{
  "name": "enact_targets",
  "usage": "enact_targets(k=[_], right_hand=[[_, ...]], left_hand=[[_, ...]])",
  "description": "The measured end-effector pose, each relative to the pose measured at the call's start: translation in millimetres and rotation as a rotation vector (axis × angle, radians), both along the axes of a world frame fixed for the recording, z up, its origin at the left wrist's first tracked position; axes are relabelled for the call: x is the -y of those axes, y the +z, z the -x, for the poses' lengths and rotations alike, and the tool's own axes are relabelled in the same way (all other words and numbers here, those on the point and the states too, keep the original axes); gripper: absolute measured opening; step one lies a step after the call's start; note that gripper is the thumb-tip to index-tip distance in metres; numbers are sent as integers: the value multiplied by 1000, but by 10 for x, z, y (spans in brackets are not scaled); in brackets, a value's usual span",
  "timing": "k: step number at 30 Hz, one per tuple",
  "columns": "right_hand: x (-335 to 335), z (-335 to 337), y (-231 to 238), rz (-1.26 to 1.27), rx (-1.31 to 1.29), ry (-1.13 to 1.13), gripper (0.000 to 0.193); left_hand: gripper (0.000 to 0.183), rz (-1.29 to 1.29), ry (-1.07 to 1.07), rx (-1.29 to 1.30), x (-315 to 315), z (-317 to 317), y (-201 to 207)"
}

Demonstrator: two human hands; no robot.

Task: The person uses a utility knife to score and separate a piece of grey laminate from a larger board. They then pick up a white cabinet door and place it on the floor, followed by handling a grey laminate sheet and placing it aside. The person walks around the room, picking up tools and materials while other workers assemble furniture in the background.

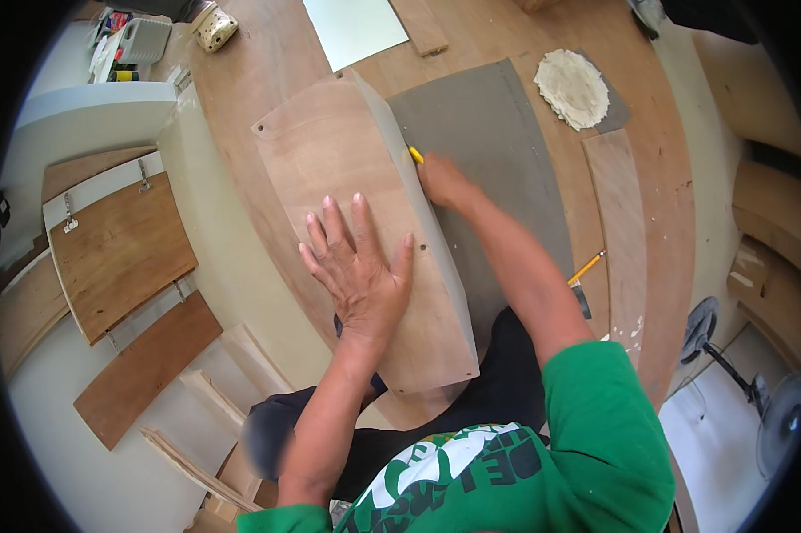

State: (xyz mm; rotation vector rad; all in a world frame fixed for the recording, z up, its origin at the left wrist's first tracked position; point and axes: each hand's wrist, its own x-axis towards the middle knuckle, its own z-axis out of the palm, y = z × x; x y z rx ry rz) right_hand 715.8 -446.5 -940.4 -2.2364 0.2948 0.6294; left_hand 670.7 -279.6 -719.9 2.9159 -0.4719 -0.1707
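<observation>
A long pale plywood piece, box-like, (307,133) lies slantwise in front of me, with a light side edge along its right and small dark holes near its corners. My left hand (356,280) rests flat on its top, fingers spread. At its right edge, my right hand (442,182) is closed around a small yellow tool (415,155). Only the tool's yellow end shows beyond the fingers, so its kind is hidden. Beneath my right forearm, a dark grey sheet (498,133) spreads over the wooden work surface (267,53).
Cream putty (571,89) lies on a grey square at far right. Nearer are a wood strip (618,204) and a yellow pencil (587,266). A white panel (356,31) is at the far side. Hinged wooden panels (125,240) stand left; a fan (782,426) stands right.
</observation>
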Motion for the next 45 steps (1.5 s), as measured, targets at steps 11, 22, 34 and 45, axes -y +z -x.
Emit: enact_targets(k=[11, 22, 34, 45], right_hand=[[-357, 2085, 421, -61, -340, -176, 38], [17, -112, 156, -115, 165, -419, 47], [-94, -859, -37, -189, -75, -394, 52], [16, -859, -254, -63, 59, -271, 45]], left_hand=[[70, 5, 41, 63, -5, 22, -21], [71, 0, 32, 40, -8, -16, -47], [75, -39, 26, 15, -80, -18, -41], [75, -29, 4, 8, -60, -40, -40]])
